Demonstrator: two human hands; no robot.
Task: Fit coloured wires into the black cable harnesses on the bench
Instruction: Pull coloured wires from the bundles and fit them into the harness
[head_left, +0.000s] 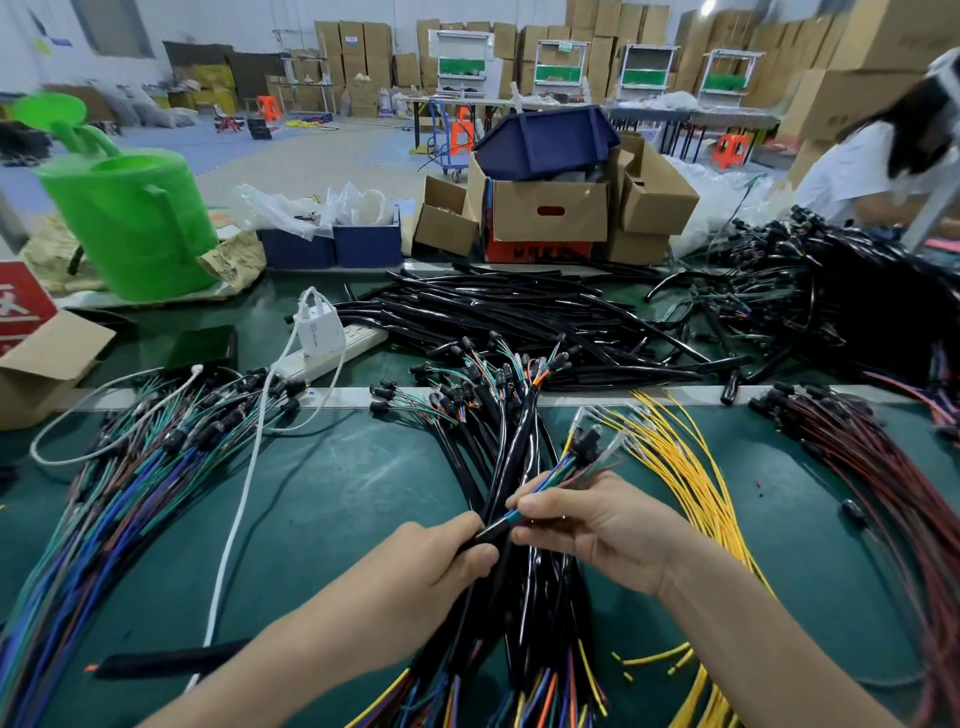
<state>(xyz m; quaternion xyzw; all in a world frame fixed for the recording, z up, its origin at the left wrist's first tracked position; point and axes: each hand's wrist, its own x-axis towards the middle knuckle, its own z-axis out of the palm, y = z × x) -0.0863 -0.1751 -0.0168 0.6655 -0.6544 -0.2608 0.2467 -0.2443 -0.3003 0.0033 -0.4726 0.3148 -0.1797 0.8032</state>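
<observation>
My left hand (441, 561) grips the end of a black harness sleeve (488, 532) above the green bench. My right hand (597, 525) pinches a thin bunch of coloured wires (556, 475) right where they come out of that sleeve; the wires run up and right to a small black connector (589, 447). Under both hands lies a fan of black harnesses (498, 436) with coloured wire ends. A bundle of loose yellow wires (696, 483) lies just right of my right hand.
Multicoloured wire bundles (130, 493) lie at the left, red-brown wires (893, 478) at the right. A white power strip with charger (322, 338), black tubes (519, 312), a green watering can (135, 218) and cardboard boxes (550, 208) stand behind. Another person (883, 166) works at the far right.
</observation>
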